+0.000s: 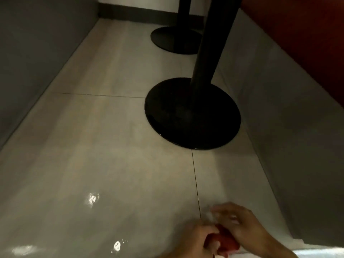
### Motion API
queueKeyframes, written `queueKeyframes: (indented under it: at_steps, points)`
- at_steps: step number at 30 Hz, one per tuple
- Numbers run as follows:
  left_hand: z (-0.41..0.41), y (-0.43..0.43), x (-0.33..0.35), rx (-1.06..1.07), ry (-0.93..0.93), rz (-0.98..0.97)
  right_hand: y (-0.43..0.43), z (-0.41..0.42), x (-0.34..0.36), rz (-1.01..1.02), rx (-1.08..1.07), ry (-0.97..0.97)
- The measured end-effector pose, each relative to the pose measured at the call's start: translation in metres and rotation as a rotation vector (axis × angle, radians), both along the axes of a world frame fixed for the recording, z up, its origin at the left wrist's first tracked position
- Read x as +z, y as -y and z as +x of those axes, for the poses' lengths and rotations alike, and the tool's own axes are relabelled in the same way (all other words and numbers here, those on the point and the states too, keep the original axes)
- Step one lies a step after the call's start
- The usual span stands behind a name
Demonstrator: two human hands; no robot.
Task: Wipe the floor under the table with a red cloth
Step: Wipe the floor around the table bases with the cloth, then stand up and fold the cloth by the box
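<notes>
The red cloth (227, 241) is being held bunched up between both hands at the near edge of the floor (111, 164), low down by the right-hand grey panel (297, 146). The left hand (195, 241) is curling around its near end. The right hand (243, 226) is lying over the top, but its fingers are blurring, so I cannot tell whether it is gripping or only pressing. Only a small, deep-red wad is showing between the palms; it looks soft and crumpled, not spread flat.

To my eye the person is readying the cloth, not yet sweeping with it. Opening it into a flat pad under one palm would probably cover more tile per stroke. Working along the tile seam (195, 175) towards the near table base (192, 116), then curving round its black disc, should avoid missed corners. Wet glints (92, 199) are shining on the glossy tile to the left. A second table base (176, 40) is standing farther back.
</notes>
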State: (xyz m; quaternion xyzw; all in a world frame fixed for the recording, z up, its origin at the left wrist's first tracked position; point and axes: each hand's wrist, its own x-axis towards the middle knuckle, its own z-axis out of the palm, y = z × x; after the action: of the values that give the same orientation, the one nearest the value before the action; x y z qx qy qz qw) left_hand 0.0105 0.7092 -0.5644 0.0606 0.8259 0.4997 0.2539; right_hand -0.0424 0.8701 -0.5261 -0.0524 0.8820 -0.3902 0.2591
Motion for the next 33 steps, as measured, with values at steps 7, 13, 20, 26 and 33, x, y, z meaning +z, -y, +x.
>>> queueKeyframes:
  at_steps: [7,13,20,26,33]
  points:
    - [-0.019,0.074,0.066,0.498,0.263,0.408,0.076,-0.001,0.083,-0.557,-0.318,0.372]
    - [-0.031,0.154,0.196,0.853,0.172,0.588,0.176,-0.020,0.199,-0.581,-0.445,0.294]
    - [0.005,0.216,0.363,1.091,0.301,0.787,0.245,-0.024,0.353,-0.542,-0.517,0.142]
    - [0.037,0.247,0.473,1.380,0.182,0.737,0.297,0.002,0.450,-0.516,-0.391,0.140]
    - [0.076,0.325,0.574,1.354,0.087,0.490,0.362,0.020,0.558,-0.513,-0.168,0.388]
